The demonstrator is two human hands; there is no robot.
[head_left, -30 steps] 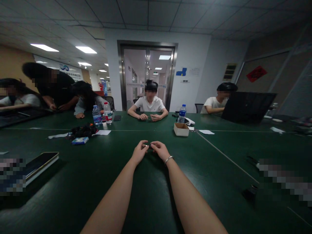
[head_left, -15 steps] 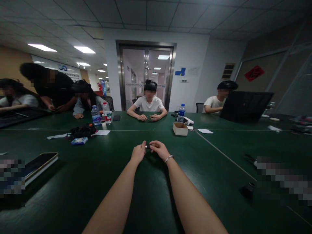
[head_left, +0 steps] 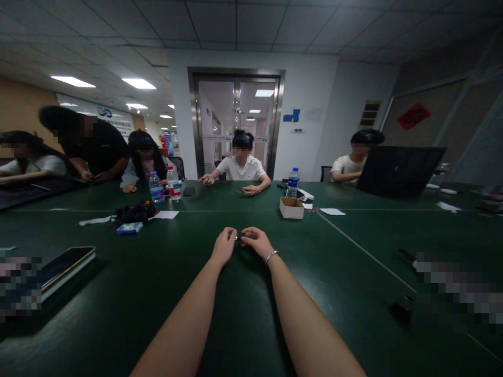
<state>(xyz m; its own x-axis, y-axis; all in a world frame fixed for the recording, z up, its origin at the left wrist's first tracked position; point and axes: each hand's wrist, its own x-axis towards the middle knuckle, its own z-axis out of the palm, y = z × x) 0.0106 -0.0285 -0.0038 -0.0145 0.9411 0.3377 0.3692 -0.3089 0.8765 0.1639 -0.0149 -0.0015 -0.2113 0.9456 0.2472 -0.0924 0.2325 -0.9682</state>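
Note:
Between my two hands, just above or on the green table [head_left: 243, 293], is a small dark object with a silvery end [head_left: 239, 237]; it is too small to name its kind. My right hand [head_left: 258, 242], with a silver bangle at the wrist, pinches the dark part. The fingers of my left hand [head_left: 225, 246] are closed at the silvery end, and they hide part of it. Both forearms reach straight out over the tabletop.
A small open cardboard box [head_left: 291, 209] stands ahead to the right, before a water bottle [head_left: 293, 183]. Ahead left are two bottles [head_left: 156, 187], a black bundle [head_left: 135, 211] and a blue packet [head_left: 129, 228]. A phone [head_left: 65, 267] lies left. A person [head_left: 242, 167] sits opposite.
My left thumb and fingers have closed in around the silvery end. My right hand stays almost still. Across the table, the person's one hand has moved outward, away from the other.

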